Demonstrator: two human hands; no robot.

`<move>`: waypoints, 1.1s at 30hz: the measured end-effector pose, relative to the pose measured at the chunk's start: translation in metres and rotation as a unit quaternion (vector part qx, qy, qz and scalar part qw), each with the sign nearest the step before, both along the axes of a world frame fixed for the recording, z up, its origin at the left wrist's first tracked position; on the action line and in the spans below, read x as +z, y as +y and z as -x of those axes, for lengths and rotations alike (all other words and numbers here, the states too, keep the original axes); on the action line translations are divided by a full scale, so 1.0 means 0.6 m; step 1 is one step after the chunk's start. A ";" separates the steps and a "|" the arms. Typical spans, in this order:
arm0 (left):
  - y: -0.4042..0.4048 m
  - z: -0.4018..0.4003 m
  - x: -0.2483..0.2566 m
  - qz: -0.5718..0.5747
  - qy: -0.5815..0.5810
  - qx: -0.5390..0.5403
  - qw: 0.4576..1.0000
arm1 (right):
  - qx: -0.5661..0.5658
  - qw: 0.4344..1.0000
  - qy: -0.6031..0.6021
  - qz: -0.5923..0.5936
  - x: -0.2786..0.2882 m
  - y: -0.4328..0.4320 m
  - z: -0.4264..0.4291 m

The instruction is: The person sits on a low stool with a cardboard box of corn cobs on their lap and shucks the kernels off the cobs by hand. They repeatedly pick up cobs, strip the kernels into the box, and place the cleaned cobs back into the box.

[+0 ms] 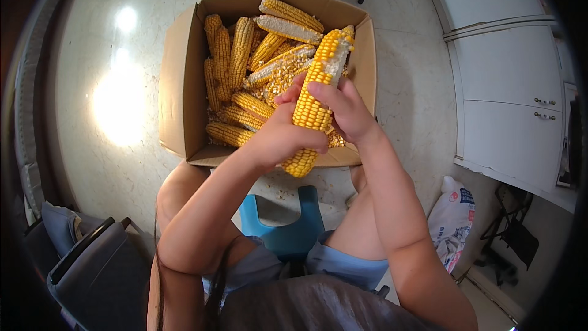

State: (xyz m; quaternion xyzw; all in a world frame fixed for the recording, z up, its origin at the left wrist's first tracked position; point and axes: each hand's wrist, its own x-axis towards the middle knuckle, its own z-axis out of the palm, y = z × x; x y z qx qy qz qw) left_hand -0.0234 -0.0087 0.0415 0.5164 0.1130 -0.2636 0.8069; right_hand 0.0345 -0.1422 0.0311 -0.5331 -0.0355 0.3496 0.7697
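Note:
A large ear of dried yellow corn is held at a tilt above the front right part of a cardboard box. My left hand wraps around its lower half. Higher up, my right hand grips the ear with the thumb pressed on the kernels. Along the ear's upper right side a strip of pale cob lies bare. Inside the box are several more corn ears and a heap of loose kernels. One partly stripped ear near the back shows its whitish cob.
Under my lap is a blue plastic stool. White cabinets line the right side, with a printed white sack below them. Dark grey chairs stand at lower left. A few kernels are scattered on the pale floor.

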 end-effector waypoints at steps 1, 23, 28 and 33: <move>-0.006 0.005 -0.021 -0.098 -0.039 0.006 0.994 | -0.027 1.000 0.005 0.006 0.004 0.012 0.002; 0.012 -0.015 0.001 0.143 0.043 -0.127 0.981 | -0.007 0.995 0.005 -0.104 0.018 -0.001 -0.004; -0.003 -0.006 -0.008 0.203 0.020 -0.114 0.972 | 0.003 0.994 0.028 -0.107 0.030 -0.008 -0.004; -0.008 -0.013 -0.030 -0.159 -0.104 -0.065 0.980 | -0.113 0.991 -0.039 0.055 0.007 0.009 0.000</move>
